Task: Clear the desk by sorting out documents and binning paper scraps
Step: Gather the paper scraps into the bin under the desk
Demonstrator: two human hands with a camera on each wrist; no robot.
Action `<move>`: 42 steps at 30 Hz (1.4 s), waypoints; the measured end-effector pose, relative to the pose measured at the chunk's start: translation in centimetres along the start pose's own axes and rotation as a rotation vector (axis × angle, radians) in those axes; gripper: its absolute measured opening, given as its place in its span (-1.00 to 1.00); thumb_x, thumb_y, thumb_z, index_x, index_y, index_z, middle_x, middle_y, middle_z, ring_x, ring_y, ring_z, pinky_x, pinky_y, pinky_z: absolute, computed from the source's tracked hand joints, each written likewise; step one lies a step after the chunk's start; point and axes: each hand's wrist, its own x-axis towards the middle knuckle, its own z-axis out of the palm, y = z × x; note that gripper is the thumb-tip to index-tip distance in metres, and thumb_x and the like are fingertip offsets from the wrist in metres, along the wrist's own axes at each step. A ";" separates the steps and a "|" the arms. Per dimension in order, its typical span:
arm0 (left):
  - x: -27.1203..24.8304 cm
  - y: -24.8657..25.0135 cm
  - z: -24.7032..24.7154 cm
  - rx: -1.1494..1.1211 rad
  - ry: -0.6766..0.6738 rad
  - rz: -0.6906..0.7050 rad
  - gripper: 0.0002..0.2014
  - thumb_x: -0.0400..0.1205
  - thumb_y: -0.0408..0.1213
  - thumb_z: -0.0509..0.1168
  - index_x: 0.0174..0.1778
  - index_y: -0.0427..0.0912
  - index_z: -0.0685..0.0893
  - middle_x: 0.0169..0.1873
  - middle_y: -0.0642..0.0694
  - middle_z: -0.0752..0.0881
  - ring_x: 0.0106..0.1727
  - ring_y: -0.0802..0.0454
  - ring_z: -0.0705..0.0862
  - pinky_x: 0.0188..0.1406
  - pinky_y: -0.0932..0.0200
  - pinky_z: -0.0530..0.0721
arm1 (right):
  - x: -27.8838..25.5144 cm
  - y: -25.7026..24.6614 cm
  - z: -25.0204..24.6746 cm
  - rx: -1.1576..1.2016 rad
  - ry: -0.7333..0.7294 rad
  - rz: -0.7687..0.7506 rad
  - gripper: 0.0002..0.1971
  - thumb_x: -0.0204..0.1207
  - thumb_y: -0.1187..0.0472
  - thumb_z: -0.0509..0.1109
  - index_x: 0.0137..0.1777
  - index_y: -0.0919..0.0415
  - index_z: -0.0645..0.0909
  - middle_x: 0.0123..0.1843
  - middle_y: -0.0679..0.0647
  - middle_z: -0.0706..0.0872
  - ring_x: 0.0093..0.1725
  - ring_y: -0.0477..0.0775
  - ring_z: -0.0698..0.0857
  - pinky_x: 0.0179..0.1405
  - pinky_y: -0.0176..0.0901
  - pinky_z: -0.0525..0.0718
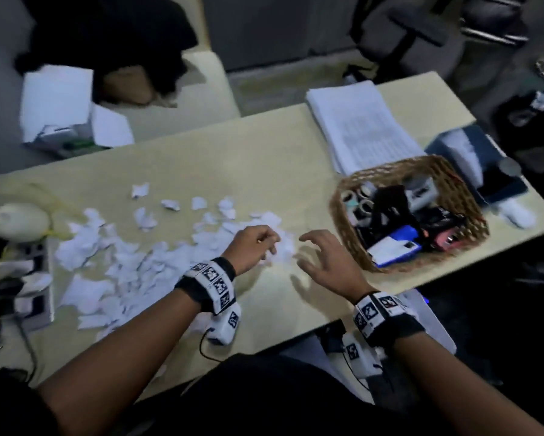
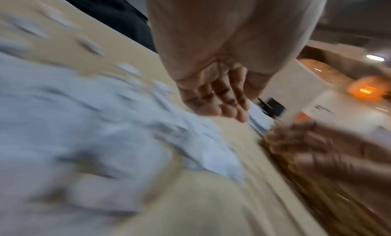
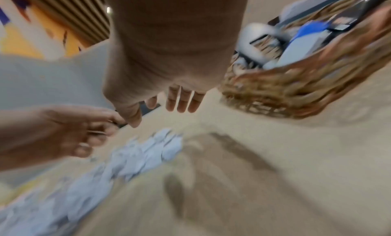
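Paper scraps [image 1: 132,262] lie scattered in a loose white heap across the left and middle of the desk [image 1: 264,158]. At the heap's right edge the left hand [image 1: 253,247] hovers with fingers curled; whether it pinches a scrap I cannot tell. Just beside it, the right hand [image 1: 325,259] is spread open above bare desk, holding nothing. To its right sits a wicker basket [image 1: 453,180] full of odds and ends, and behind that a stack of documents [image 1: 362,127] lies flat.
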 end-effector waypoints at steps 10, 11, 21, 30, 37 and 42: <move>-6.4 -13.4 -15.5 0.268 0.743 -0.147 -0.89 0.59 -0.36 0.29 -0.05 -0.11 0.69 0.06 -0.11 0.65 0.11 -0.16 0.57 0.18 -0.05 0.57 | 8.9 -4.8 9.5 -0.332 -0.236 0.225 0.30 -0.03 -0.74 0.19 0.70 -0.18 -0.14 0.74 0.08 -0.29 0.70 0.29 -0.20 0.54 0.53 0.00; -6.9 -14.7 -16.4 0.327 0.783 -0.193 -0.87 0.60 -0.32 0.30 0.01 -0.11 0.70 0.14 -0.12 0.63 0.19 -0.19 0.55 0.25 -0.08 0.53 | 9.1 -5.3 10.4 -0.346 -0.244 0.235 0.33 -0.04 -0.76 0.17 0.70 -0.15 -0.20 0.73 0.07 -0.34 0.70 0.29 -0.25 0.53 0.56 -0.08; -9.0 -21.6 -18.6 0.517 0.835 -0.217 -0.51 0.58 0.12 0.12 0.33 -0.07 0.59 0.40 -0.16 0.49 0.46 -0.22 0.44 0.36 -0.23 0.43 | 11.5 -9.7 16.2 -0.414 -0.322 -0.084 0.14 0.12 -0.75 0.13 0.68 -0.28 -0.08 0.74 -0.05 -0.30 0.71 0.20 -0.29 0.53 0.55 -0.20; -6.5 -20.7 -20.4 0.507 0.861 -0.375 -0.40 0.62 0.08 0.23 0.54 -0.09 0.37 0.59 -0.19 0.29 0.55 -0.23 0.32 0.36 -0.26 0.43 | 16.8 -13.8 17.4 -0.300 -0.185 -0.280 -0.29 0.53 -0.40 0.12 0.62 -0.10 0.26 0.73 0.00 0.12 0.72 0.13 0.04 0.60 0.36 -0.03; -6.0 -19.2 -19.2 0.405 0.886 -0.136 -0.48 0.65 0.04 0.06 0.45 -0.17 0.47 0.36 -0.15 0.57 0.35 -0.17 0.56 0.26 -0.06 0.58 | 24.2 -18.4 20.9 -0.515 -0.403 -0.447 -0.26 0.50 -0.28 0.17 0.60 0.10 0.32 0.72 0.16 0.15 0.68 0.29 0.14 0.55 0.36 0.23; -3.1 -20.3 -24.6 0.606 0.690 -0.262 -0.42 0.73 0.00 0.08 0.65 -0.13 0.21 0.68 -0.14 0.15 0.68 -0.10 0.12 0.58 -0.08 0.27 | 26.6 -20.3 23.6 -0.598 -0.459 -0.404 -0.17 0.48 -0.41 0.14 0.68 -0.02 0.16 0.75 0.12 -0.02 0.69 0.34 0.00 0.52 0.49 0.18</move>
